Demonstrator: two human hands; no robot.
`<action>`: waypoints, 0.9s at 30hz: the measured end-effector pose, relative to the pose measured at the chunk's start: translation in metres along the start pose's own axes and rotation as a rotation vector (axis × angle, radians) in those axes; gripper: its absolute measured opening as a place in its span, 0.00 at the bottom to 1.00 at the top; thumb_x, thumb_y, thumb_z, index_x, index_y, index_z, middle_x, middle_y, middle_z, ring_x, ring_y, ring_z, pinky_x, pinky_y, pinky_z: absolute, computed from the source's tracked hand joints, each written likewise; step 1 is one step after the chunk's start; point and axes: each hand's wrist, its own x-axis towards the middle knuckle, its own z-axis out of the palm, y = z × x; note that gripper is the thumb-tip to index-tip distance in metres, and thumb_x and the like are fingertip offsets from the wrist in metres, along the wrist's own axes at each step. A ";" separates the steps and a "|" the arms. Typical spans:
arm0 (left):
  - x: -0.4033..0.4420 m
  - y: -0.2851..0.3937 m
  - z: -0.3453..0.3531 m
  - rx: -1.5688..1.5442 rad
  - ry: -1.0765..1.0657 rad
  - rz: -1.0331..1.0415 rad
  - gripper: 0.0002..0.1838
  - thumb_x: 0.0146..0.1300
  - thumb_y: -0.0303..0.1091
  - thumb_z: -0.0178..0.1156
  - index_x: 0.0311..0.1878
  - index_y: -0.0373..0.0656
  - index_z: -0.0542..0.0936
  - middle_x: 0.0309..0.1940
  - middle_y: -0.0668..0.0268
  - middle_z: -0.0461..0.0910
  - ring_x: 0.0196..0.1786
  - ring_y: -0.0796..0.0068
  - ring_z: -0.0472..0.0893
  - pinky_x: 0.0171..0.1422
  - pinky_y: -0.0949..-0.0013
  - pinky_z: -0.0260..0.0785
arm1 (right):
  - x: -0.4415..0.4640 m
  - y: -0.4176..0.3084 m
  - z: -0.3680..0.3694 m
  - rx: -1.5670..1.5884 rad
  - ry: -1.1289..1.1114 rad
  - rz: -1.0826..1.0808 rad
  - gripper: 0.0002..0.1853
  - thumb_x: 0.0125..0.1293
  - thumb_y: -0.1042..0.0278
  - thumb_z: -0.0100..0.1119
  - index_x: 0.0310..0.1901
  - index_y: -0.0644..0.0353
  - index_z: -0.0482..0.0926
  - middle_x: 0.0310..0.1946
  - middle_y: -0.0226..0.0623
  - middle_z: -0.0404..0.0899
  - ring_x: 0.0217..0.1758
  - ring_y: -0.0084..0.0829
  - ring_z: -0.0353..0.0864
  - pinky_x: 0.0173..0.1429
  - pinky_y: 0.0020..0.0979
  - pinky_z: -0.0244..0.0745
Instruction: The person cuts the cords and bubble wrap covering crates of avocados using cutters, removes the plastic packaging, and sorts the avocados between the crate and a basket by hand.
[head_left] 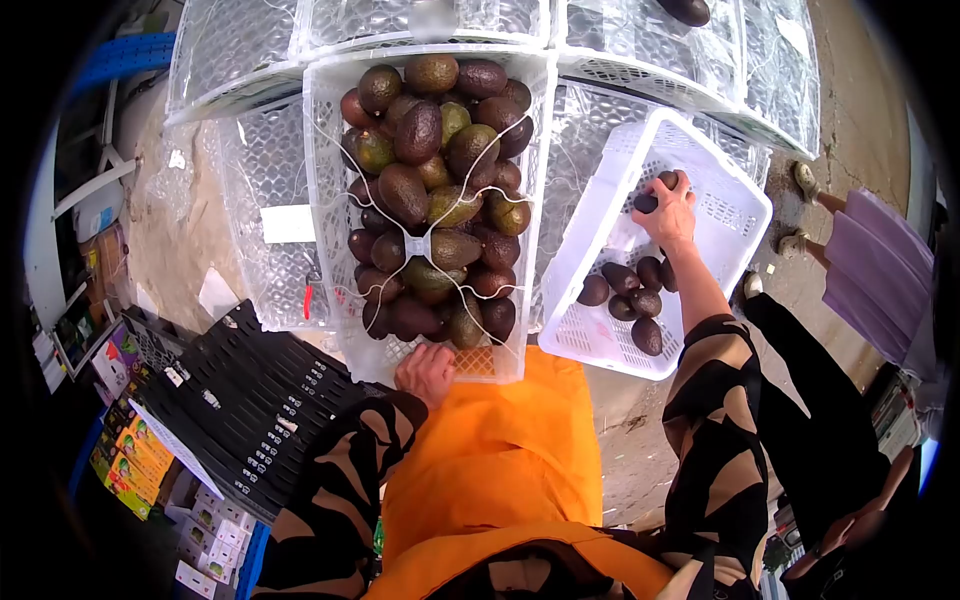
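My right hand (pixel 668 218) is inside the white basket (pixel 735 215) on the right, its fingers closed around dark avocados (pixel 646 203). Below that hand, several loose avocados (pixel 621 278) lie on the basket's bottom. A long white crate (pixel 327 200) in the middle is heaped with dark and greenish avocados (pixel 417 133), with thin white cords over them that meet at a pale square piece (pixel 417 245). My left hand (pixel 427 374) rests at the near edge of this crate with its fingers bent. Whether anything is under those fingers is hidden.
Bubble-wrap-lined crates (pixel 650 40) stand beyond the middle crate. A black slatted crate (pixel 255 400) is at the lower left. Red-handled pliers (pixel 308 298) lie left of the middle crate. Other people stand at the right, one in a purple garment (pixel 880 265).
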 end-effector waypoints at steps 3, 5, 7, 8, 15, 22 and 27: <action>0.002 0.000 -0.004 -0.026 0.010 0.012 0.05 0.51 0.25 0.59 0.30 0.46 0.73 0.28 0.65 0.76 0.35 0.58 0.78 0.37 0.55 0.72 | -0.017 0.011 0.012 0.533 0.275 0.221 0.22 0.43 0.56 0.77 0.42 0.49 0.82 0.63 0.50 0.65 0.64 0.56 0.67 0.66 0.49 0.71; 0.004 -0.001 -0.004 -0.014 0.017 0.013 0.06 0.51 0.25 0.59 0.30 0.46 0.73 0.28 0.65 0.76 0.36 0.58 0.78 0.36 0.55 0.73 | -0.064 -0.006 -0.007 0.626 0.519 0.220 0.22 0.43 0.58 0.78 0.41 0.52 0.82 0.62 0.52 0.66 0.67 0.56 0.66 0.70 0.49 0.66; 0.002 -0.002 0.001 -0.018 0.040 0.019 0.06 0.51 0.25 0.59 0.30 0.46 0.73 0.28 0.65 0.75 0.36 0.58 0.79 0.37 0.55 0.73 | -0.116 -0.057 -0.047 0.375 0.847 0.017 0.22 0.41 0.62 0.79 0.41 0.53 0.82 0.65 0.53 0.64 0.70 0.54 0.64 0.69 0.48 0.67; 0.002 -0.003 -0.001 -0.032 0.053 0.029 0.06 0.51 0.26 0.59 0.31 0.46 0.73 0.28 0.65 0.76 0.36 0.58 0.79 0.37 0.56 0.74 | -0.125 -0.093 -0.072 0.445 0.828 -0.125 0.23 0.40 0.64 0.79 0.42 0.51 0.83 0.66 0.54 0.63 0.71 0.54 0.63 0.69 0.48 0.68; -0.011 -0.018 0.013 0.007 0.043 0.083 0.07 0.54 0.33 0.63 0.34 0.46 0.75 0.33 0.66 0.78 0.40 0.60 0.79 0.42 0.58 0.76 | -0.052 -0.329 -0.132 0.111 0.223 -0.968 0.27 0.46 0.61 0.78 0.53 0.35 0.85 0.75 0.38 0.59 0.77 0.57 0.55 0.72 0.48 0.68; -0.009 -0.016 -0.005 -0.167 -0.051 0.056 0.05 0.56 0.29 0.62 0.34 0.46 0.75 0.32 0.64 0.78 0.42 0.59 0.79 0.42 0.57 0.74 | -0.068 -0.339 -0.102 0.585 0.291 -0.820 0.14 0.65 0.63 0.64 0.52 0.51 0.84 0.57 0.40 0.81 0.62 0.44 0.77 0.64 0.41 0.73; 0.012 -0.004 -0.043 -0.417 0.342 0.004 0.10 0.52 0.18 0.56 0.38 0.42 0.76 0.37 0.59 0.78 0.43 0.54 0.77 0.44 0.57 0.72 | -0.183 -0.200 -0.048 0.759 0.374 -0.009 0.07 0.67 0.72 0.58 0.43 0.60 0.83 0.36 0.37 0.86 0.35 0.28 0.85 0.39 0.31 0.79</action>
